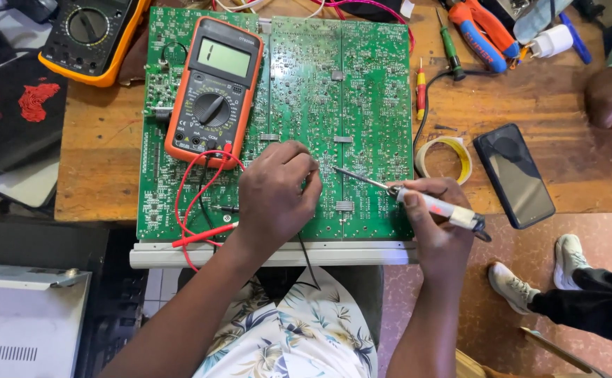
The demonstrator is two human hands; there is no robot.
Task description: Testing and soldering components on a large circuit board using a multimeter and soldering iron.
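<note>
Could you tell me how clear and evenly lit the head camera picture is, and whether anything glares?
Head view: even daylight, sharp on the circuit board and both hands, left hand, right hand; soft reflection on the dark phone screen; slight wide-angle bending at the edges; soldering iron crisp, no motion blur.

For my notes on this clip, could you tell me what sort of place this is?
Probably an electronics repair bench: a large green circuit board lies on a wooden table, an orange multimeter rests on it, and the right hand holds a soldering iron.
</note>
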